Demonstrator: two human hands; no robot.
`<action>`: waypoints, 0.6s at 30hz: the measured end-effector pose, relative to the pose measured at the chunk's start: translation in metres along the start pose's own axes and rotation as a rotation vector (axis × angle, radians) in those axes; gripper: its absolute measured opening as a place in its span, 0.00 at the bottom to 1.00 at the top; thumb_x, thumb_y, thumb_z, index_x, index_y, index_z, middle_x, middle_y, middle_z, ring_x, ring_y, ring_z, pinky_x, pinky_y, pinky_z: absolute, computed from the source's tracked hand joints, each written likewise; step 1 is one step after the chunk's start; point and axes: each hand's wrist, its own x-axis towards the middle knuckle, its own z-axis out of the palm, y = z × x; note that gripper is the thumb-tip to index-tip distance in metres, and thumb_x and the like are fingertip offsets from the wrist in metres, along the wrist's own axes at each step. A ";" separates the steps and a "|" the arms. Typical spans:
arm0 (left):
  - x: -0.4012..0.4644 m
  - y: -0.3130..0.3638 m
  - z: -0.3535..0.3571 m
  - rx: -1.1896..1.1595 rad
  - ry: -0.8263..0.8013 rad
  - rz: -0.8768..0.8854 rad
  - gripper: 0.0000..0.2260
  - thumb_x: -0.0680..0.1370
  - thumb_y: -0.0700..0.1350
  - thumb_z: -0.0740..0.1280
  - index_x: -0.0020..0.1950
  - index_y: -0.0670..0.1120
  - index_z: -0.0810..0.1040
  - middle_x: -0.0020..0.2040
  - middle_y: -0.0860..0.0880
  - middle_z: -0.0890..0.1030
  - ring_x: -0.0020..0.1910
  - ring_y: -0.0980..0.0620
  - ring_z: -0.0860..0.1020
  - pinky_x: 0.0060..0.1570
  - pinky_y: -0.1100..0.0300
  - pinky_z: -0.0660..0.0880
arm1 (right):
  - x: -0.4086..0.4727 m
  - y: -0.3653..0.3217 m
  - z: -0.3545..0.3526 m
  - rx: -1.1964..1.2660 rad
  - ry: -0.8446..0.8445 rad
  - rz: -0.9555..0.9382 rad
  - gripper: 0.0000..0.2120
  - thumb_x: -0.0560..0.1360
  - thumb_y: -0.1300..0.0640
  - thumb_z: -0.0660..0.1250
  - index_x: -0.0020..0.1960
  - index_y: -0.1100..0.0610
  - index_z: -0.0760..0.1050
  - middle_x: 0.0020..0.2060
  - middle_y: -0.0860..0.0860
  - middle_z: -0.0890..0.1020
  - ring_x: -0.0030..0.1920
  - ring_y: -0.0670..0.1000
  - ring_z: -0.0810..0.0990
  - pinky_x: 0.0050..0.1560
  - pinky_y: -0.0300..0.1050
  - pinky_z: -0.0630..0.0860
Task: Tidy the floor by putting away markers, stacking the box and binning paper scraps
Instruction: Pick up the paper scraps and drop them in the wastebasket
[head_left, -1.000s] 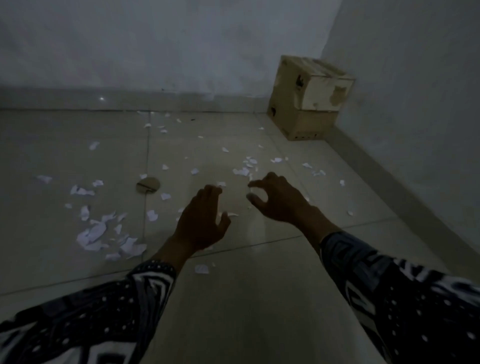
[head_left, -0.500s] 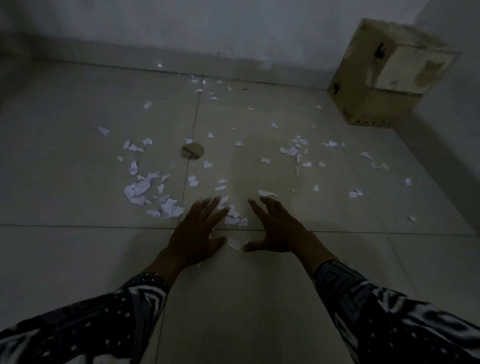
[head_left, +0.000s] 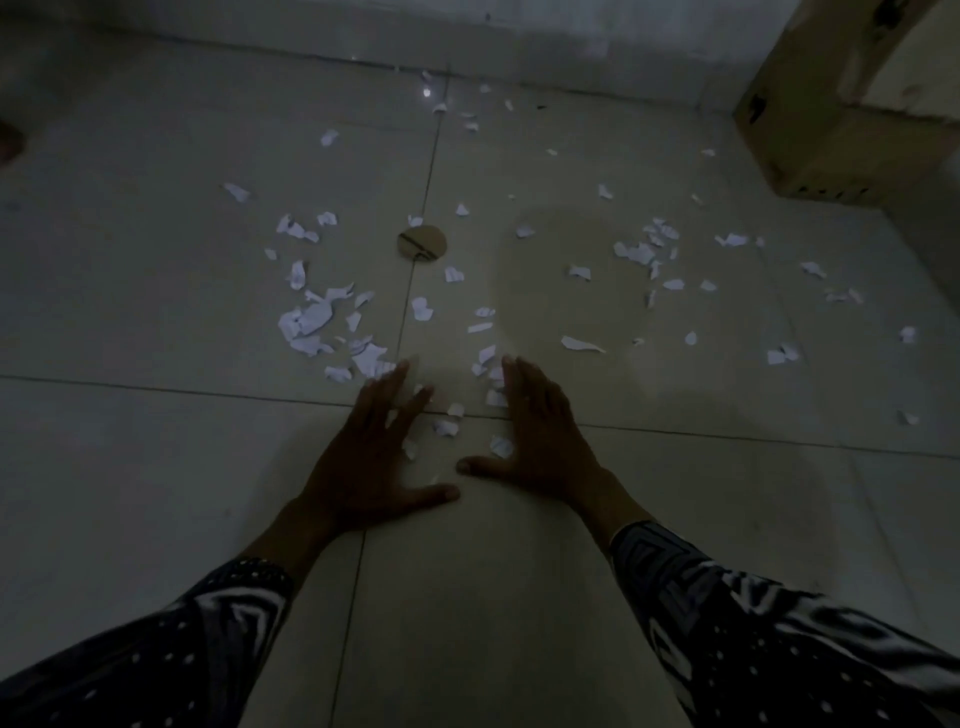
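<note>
Both hands lie flat on the floor (head_left: 156, 467), fingers spread, thumbs nearly meeting. The left hand (head_left: 366, 460) and right hand (head_left: 540, 441) bracket a few scraps (head_left: 445, 427); more scatter beyond. Box (head_left: 831, 150) far right.

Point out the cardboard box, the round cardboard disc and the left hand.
cardboard box (head_left: 810, 140): head view, its brown front side.
round cardboard disc (head_left: 422, 242): head view, its middle.
left hand (head_left: 363, 457): head view, back of the hand.
</note>
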 end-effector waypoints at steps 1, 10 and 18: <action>0.002 -0.001 0.000 0.003 0.021 -0.026 0.53 0.64 0.79 0.64 0.81 0.56 0.50 0.82 0.52 0.44 0.81 0.47 0.44 0.73 0.45 0.57 | -0.002 0.002 0.005 -0.030 0.056 -0.003 0.63 0.64 0.18 0.61 0.82 0.55 0.40 0.81 0.52 0.49 0.80 0.54 0.48 0.78 0.57 0.53; 0.066 -0.014 0.005 -0.049 0.137 -0.065 0.51 0.66 0.75 0.68 0.81 0.57 0.50 0.82 0.49 0.42 0.80 0.49 0.41 0.76 0.36 0.49 | 0.003 0.003 0.014 -0.085 0.249 0.070 0.47 0.73 0.27 0.59 0.80 0.54 0.53 0.74 0.49 0.64 0.71 0.52 0.66 0.73 0.49 0.61; 0.089 -0.018 0.015 -0.031 0.171 -0.103 0.45 0.70 0.72 0.66 0.81 0.55 0.52 0.82 0.50 0.43 0.80 0.42 0.47 0.77 0.42 0.50 | 0.003 0.004 0.016 -0.097 0.285 0.091 0.45 0.72 0.27 0.60 0.80 0.53 0.56 0.73 0.47 0.65 0.69 0.51 0.68 0.71 0.48 0.62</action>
